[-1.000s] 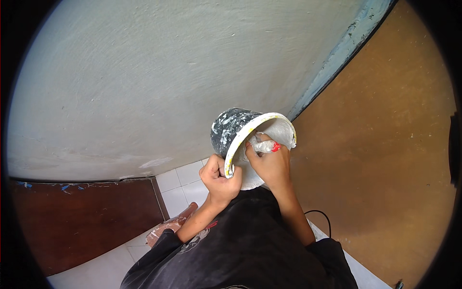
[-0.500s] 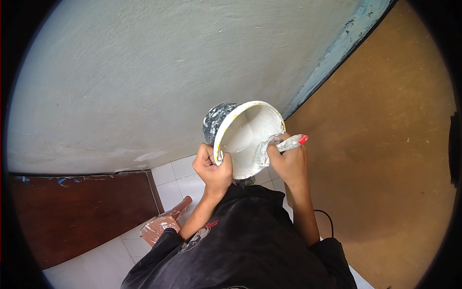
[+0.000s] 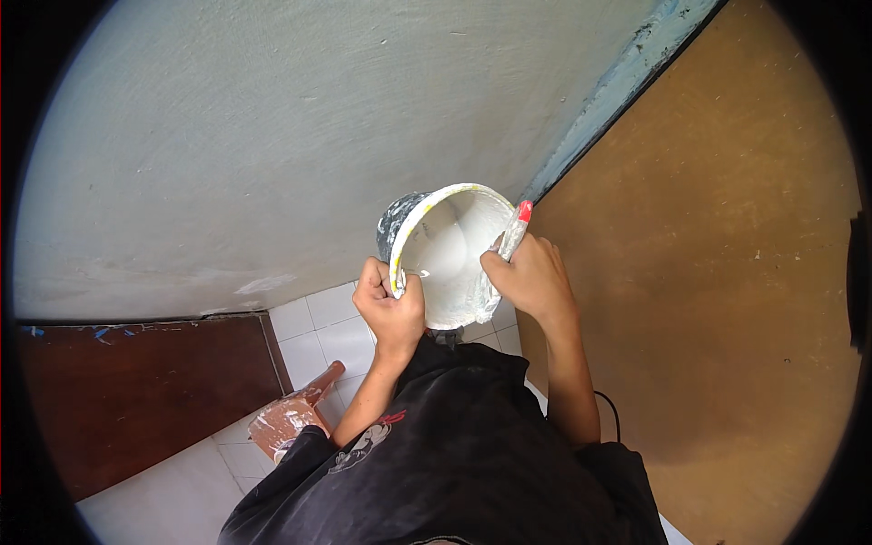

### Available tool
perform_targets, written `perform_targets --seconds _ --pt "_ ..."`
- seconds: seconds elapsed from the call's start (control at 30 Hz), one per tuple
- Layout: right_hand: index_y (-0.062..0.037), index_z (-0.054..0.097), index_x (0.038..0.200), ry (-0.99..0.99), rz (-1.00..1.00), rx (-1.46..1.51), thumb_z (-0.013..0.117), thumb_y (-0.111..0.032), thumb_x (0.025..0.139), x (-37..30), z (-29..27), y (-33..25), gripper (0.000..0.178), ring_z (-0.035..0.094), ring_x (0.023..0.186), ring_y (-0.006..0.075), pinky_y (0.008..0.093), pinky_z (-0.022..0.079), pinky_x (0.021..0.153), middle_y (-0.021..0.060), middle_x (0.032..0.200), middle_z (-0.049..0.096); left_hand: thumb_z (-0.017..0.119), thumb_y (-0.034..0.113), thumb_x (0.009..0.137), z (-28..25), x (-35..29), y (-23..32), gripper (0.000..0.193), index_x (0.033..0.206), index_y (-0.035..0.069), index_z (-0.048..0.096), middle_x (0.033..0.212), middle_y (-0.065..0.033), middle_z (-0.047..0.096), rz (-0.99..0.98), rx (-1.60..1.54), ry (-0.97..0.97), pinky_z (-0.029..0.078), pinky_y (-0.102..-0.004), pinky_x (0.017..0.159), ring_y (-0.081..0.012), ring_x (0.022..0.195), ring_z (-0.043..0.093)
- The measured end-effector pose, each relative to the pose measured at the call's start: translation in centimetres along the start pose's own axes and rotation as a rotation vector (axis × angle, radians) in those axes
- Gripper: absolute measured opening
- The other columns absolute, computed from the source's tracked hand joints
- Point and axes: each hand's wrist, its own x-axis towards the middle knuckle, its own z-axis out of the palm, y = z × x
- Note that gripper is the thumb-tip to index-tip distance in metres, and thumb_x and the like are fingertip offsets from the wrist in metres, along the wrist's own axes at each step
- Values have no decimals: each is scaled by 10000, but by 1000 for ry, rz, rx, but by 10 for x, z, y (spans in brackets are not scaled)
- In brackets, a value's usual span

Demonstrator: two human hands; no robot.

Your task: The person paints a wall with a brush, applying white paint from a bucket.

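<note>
A paint bucket [image 3: 397,223], dark and white-splattered outside, tilts with its mouth toward me in front of the wall. White paint [image 3: 447,252] coats its inside. My left hand [image 3: 392,313] is closed on the bucket's left rim. In my right hand [image 3: 538,280], at the right side of the mouth, is a paintbrush [image 3: 514,234] caked in pale paint. Its red handle end points up, and its bristle end hangs down along the inner right side of the bucket. The bristles are partly hidden by my fingers and the paint.
A grey plastered wall [image 3: 263,154] fills the far left, with a brown panel [image 3: 681,272] on the right. At lower left are a dark red-brown board [image 3: 154,400] and a paint-spotted reddish stool [image 3: 286,422] on white floor tiles [image 3: 348,345]. A black cable [image 3: 616,413] curves beside my right arm.
The paintbrush handle has swung from pointing right to nearly upright as my right hand turned. In the picture, the bucket and my left hand have shifted slightly left and up.
</note>
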Motion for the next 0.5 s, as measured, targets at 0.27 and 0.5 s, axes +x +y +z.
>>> perform_targets --seconds 0.27,0.5 --pt "74 646 726 -23 43 -43 611 -293 781 -2 -4 10 373 647 685 462 520 519 700 279 687 638 573 -57 744 9 -5 -3 287 669 76 331 629 46 346 -27 -6 -8 248 -256 528 -45 620 302" --pt "19 683 801 -19 52 59 601 -218 765 -12 -24 19 254 686 687 384 431 528 672 220 679 660 555 -55 734 10 0 -6 286 665 77 311 631 43 330 -56 9 -54 239 -264 528 -51 619 292"
